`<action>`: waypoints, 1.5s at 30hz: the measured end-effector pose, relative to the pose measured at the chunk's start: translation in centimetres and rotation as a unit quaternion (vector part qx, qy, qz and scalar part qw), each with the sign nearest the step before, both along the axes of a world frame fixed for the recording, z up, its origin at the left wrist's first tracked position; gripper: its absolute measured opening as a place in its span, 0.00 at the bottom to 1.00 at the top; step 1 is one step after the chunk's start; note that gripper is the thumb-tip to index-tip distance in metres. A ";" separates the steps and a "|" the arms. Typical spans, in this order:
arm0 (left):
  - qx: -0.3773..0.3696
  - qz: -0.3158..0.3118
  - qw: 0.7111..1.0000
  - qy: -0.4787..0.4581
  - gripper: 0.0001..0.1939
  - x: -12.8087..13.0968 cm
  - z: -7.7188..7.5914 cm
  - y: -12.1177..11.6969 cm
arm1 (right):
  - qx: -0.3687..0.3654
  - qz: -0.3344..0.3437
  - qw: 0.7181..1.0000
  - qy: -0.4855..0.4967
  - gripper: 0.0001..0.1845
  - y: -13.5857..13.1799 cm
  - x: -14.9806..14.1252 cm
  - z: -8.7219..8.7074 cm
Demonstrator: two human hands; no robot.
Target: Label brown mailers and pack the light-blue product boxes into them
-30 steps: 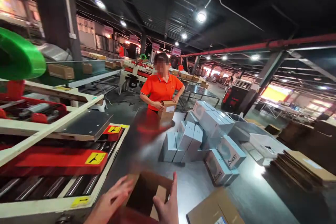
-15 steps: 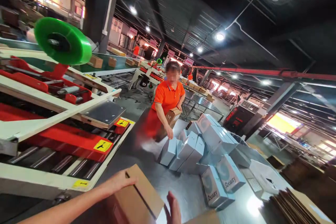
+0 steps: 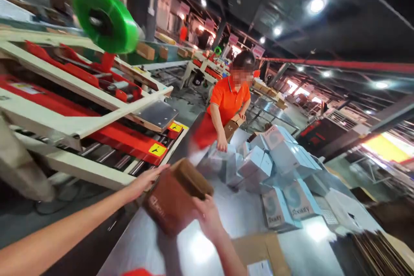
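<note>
A brown cardboard box point(image 3: 173, 202) hangs tilted above the metal table point(image 3: 142, 246), held between both my hands. My left hand point(image 3: 152, 180) grips its far left edge, and part of those fingers is hidden behind the carton. On the right side my right hand point(image 3: 207, 215) is closed over the box's edge. Blurred light print shows on the box's near face. To its right stand light blue boxes point(image 3: 278, 209), some in front with grey lettering. A flat piece of cardboard point(image 3: 258, 248) with a white label lies by my right forearm.
On the left stands a red and cream roller machine point(image 3: 129, 138) with a green tape roll point(image 3: 105, 19). Across the table a person in an orange shirt point(image 3: 229, 95) holds a brown carton and reaches to a blue box. Flattened cardboard point(image 3: 365, 250) is stacked at right.
The brown box has been raised and turned, and my right hand has closed on its side. My view has shifted, so the surroundings appear further right. The other person still reaches to the blue boxes.
</note>
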State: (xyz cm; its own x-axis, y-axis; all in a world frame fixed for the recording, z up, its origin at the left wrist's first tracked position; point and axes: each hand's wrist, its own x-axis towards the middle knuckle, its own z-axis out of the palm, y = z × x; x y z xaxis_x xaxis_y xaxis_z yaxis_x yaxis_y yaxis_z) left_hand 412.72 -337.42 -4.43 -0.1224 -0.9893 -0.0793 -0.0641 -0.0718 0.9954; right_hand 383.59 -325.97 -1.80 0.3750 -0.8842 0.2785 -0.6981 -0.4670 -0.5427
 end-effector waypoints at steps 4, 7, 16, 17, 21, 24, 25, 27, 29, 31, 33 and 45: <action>0.038 -0.009 0.999 0.031 0.30 -0.6 -0.5 -1.4 | 0.007 0.083 0.996 0.024 0.21 0.2 1.8 -1.1; 0.035 -0.003 0.999 0.031 0.32 0.0 -2.1 -0.6 | -0.019 -0.068 0.997 -0.040 0.18 -4.0 -4.3 1.4; 0.058 -0.018 0.996 0.063 0.39 -1.2 -3.7 0.1 | -0.018 -0.521 0.852 0.045 0.40 -19.6 -17.0 7.1; 0.054 -0.017 0.996 0.063 0.38 -1.4 -3.7 0.0 | -0.012 -0.515 0.855 0.067 0.40 -19.9 -16.4 7.0; 0.050 -0.012 0.997 0.065 0.39 -2.3 -3.2 -0.2 | 0.003 -0.436 0.898 0.058 0.38 -18.6 -13.9 7.2; 0.048 -0.011 0.996 0.075 0.39 -3.1 -2.2 -0.1 | 0.033 -0.325 0.932 -0.158 0.43 -15.3 -12.4 6.9; 0.047 -0.010 0.996 0.077 0.39 -3.4 -1.9 -0.1 | 0.053 -0.287 0.927 -0.236 0.45 -13.8 -11.8 6.6; 0.044 -0.012 0.995 0.085 0.38 -4.2 -1.7 -0.3 | 0.092 -0.234 0.909 -0.332 0.48 -10.8 -10.2 5.9; 0.051 -0.022 0.992 0.110 0.37 -5.0 -2.0 -0.6 | 0.116 -0.202 0.906 -0.355 0.49 -7.7 -8.5 5.3; 0.057 -0.029 0.990 0.127 0.36 -5.7 -2.4 -0.8 | 0.118 -0.177 0.922 -0.323 0.49 -4.8 -6.9 5.0; 0.052 -0.027 0.991 0.119 0.34 -6.3 -2.7 -0.9 | 0.112 -0.136 0.956 -0.235 0.43 -2.2 -5.7 4.9; -0.265 -0.104 0.928 -0.241 0.18 -7.2 -1.4 3.9 | 0.109 -0.187 0.974 -0.072 0.49 1.7 -7.4 -3.8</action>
State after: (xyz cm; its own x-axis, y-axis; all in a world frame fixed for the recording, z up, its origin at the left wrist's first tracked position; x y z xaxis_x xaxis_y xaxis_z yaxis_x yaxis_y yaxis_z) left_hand 405.54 -333.48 -5.81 -0.3913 -0.8639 0.3171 -0.4680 0.4835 0.7397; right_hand 376.17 -324.26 -5.63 -0.0136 -0.9954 0.0943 -0.7063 -0.0573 -0.7056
